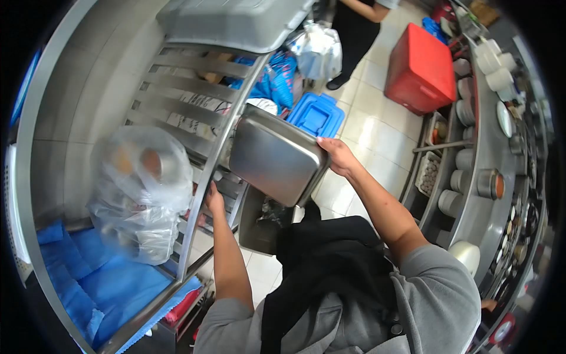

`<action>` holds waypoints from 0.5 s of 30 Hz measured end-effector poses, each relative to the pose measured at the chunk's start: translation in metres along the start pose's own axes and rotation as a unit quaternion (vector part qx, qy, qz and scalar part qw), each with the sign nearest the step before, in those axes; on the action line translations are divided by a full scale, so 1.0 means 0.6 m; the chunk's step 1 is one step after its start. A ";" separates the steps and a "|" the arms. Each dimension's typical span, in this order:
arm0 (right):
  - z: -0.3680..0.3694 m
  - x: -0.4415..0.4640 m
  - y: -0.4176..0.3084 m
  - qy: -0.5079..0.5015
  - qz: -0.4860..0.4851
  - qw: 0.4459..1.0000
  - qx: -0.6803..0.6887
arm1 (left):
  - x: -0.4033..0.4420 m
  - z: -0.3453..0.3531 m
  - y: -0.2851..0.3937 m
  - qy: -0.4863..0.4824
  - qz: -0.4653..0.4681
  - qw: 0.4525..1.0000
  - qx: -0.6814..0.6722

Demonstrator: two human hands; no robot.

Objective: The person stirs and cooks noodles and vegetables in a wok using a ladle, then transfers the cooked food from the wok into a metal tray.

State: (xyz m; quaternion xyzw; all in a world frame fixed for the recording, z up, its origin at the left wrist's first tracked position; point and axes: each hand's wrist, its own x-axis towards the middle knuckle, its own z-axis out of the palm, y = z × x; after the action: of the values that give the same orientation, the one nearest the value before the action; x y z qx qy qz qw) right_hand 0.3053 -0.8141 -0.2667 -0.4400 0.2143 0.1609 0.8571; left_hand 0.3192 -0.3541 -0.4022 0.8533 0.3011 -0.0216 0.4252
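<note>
Steel pan point(274, 156): mid-view, at the hub of the clock, tilted beside the rack point(207, 171), its broad face toward the camera; whether its edge meets the rail cannot be told.
Right hand point(335, 154): between 2 and 3 o'clock from the hub, closed on the pan's corner, thumb over the edge, most fingers hidden behind it.
Left hand point(214, 199): between 8 and 9 o'clock, at the rack's rail, fingers partly out of sight; whether it grips or merely rests there is unclear.
Good handling: a corner hold probably lets a broad pan twist, so a second hand on the opposite edge would steady it; a firm wrist and a little clearance from the rail should spare knocks and pinched fingers.
Rack load: a clear bag point(141, 189) at 9 o'clock, blue cloth point(115, 283) at 8, and a grey tub point(230, 23) between 11 and 12.
Below: a dark bin point(250, 237) at 7 o'clock, near the pan's lower edge and worth keeping clear of.
Aisle: a blue lid point(316, 115) at 1 o'clock, a co-worker point(358, 41) farther out on that line, a red box point(420, 68) near 2; swings that way are best kept small.
</note>
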 end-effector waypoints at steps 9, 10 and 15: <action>-0.092 -0.485 -0.051 0.098 -0.205 0.917 -0.329 | -0.444 0.079 0.223 -0.363 0.028 0.864 -0.348; -0.058 -0.554 -0.051 0.127 -0.247 0.825 -0.492 | -0.497 0.069 0.252 -0.478 0.017 0.779 -0.406; -0.020 -0.739 0.123 0.129 -0.372 0.583 -0.711 | -0.744 0.037 0.276 -0.625 -0.056 0.631 -0.456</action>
State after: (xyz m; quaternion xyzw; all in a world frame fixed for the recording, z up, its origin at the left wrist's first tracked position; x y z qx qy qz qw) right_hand -0.1117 -0.8212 -0.0981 -0.9662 -0.0424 -0.1294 0.2189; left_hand 0.0470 -0.6671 -0.1677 0.3138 -0.0186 -0.4335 0.8445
